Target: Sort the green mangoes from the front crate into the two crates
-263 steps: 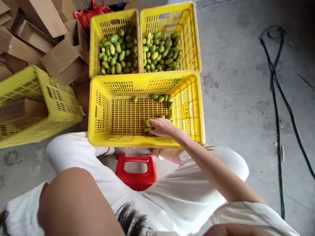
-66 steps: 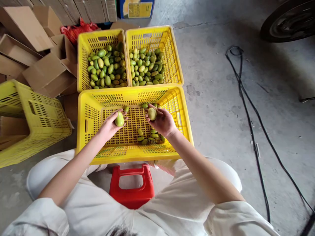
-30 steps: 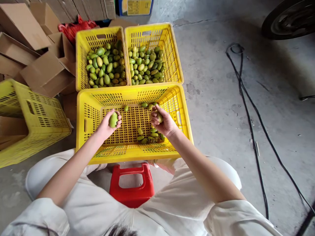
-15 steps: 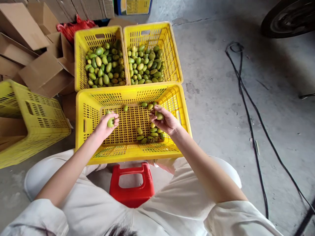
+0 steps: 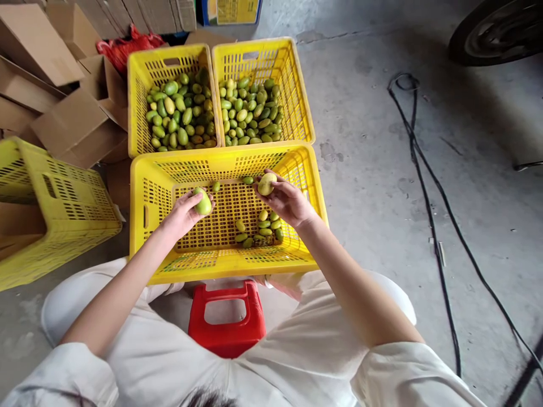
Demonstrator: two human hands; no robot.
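Note:
Both of my hands are over the large yellow crate (image 5: 229, 273) before me. In my left hand (image 5: 180, 213) is a smooth green mango (image 5: 203, 202), held between thumb and fingers. A paler yellow-green mango (image 5: 267, 183) rests in my right hand (image 5: 293, 204), its fingers curled round it from below. Several small mangoes (image 5: 265, 232) lie on the crate's slotted floor toward the right front corner. Two more, a single mango (image 5: 216, 186) and a greener mango (image 5: 248, 180), lie near the far wall between my hands.
Beyond stand a left crate (image 5: 132, 102) and a right crate (image 5: 306, 107), both holding many mangoes. Another yellow crate (image 5: 76, 198) leans at far left by cardboard boxes (image 5: 72, 127). A red stool (image 5: 227, 336) sits between my legs. Black cable (image 5: 441, 192) crosses the floor near a wheel (image 5: 470, 39).
My left hand has shifted slightly right, turning its mango into fuller view. My right hand has tipped upward and its fingers have loosened, showing the pale mango more fully.

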